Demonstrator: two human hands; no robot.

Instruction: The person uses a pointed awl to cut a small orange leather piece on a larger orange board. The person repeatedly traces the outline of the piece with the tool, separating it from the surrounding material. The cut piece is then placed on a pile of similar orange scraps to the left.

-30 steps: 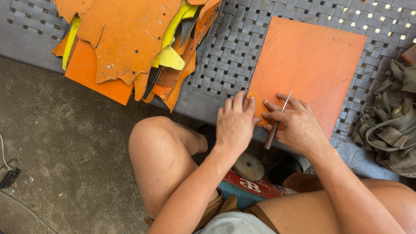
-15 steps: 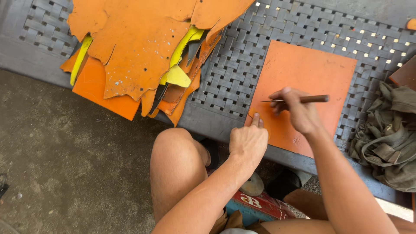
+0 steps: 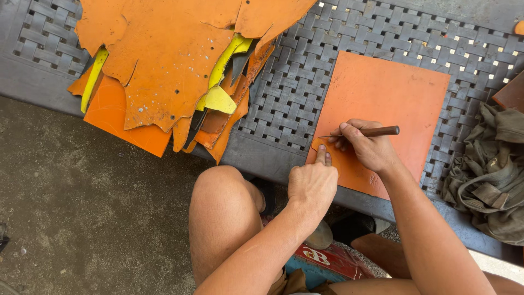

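Right hand (image 3: 364, 146) grips awl (image 3: 367, 131) (tip down); left hand (image 3: 313, 183) pins orange sheet (image 3: 388, 106).

Orange rectangular sheet (image 3: 393, 98) flat on woven grey bench, slightly skewed, brown-handled awl (image 3: 376, 131) lying level across its lower part
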